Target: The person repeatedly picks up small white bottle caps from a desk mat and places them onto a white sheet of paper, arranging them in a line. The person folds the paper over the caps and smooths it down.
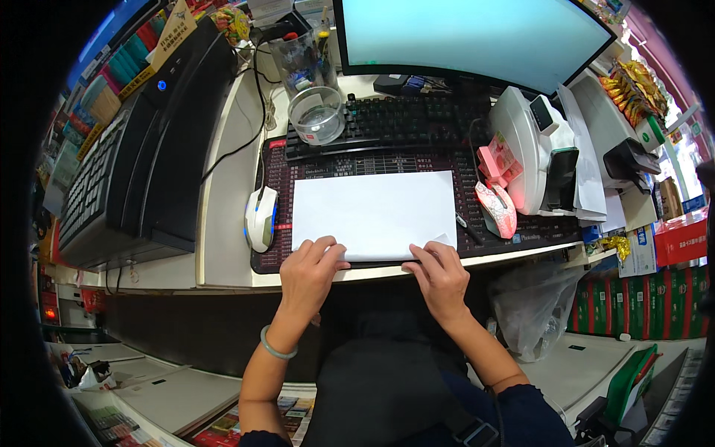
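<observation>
A white sheet of paper (373, 215), apparently folded, lies on a dark desk mat (273, 162) printed with keyboard shortcuts. Its near side runs along the front edge of the desk. My left hand (313, 268) grips the near left part of that side, fingertips on top and thumb at the edge. At the near right part, my right hand (441, 276) holds the paper in the same way. A small corner flap shows beside the right fingers. Between the hands the near edge looks slightly raised; what lies under the thumbs is hidden.
A white mouse (261, 219) sits left of the paper; a pen (469, 226) and a patterned mouse (497, 209) lie right. Behind stand a black keyboard (402, 120), a clear round tub (317, 117) and a monitor (475, 39). A cash register (139, 167) occupies the left.
</observation>
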